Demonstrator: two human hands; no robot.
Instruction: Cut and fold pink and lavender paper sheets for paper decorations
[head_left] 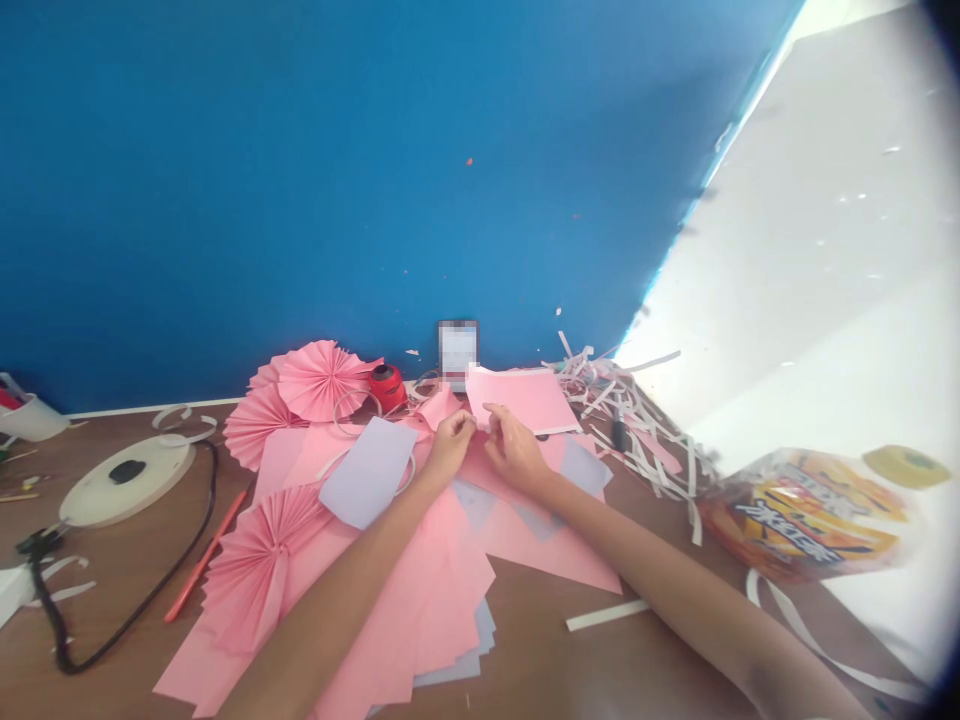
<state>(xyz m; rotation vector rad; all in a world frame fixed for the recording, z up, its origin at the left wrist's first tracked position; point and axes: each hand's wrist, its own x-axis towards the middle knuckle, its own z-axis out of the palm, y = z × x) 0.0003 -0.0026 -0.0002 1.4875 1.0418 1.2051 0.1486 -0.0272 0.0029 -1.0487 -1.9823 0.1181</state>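
My left hand (450, 446) is above the pile of paper near the middle, its fingertips pinched together; what lies between them is too small to make out. Close beside it, my right hand (514, 448) has its index finger stretched out and its fingers apart, in front of a pink sheet (529, 398) with pale edges. A small folded pink piece (437, 406) sits just behind my left hand. Beneath both hands are pink sheets (420, 590) in overlapping layers. A pale lilac sheet (369, 470) rests left of my left forearm.
Pleated pink paper fans (330, 380) stand at the left, beside a red round object (386, 387). A phone (458, 350) leans on the blue wall. Paper strips (637, 420) and a snack bag (817, 515) lie right; a red pen (206, 555) and black cable (161, 600) lie left.
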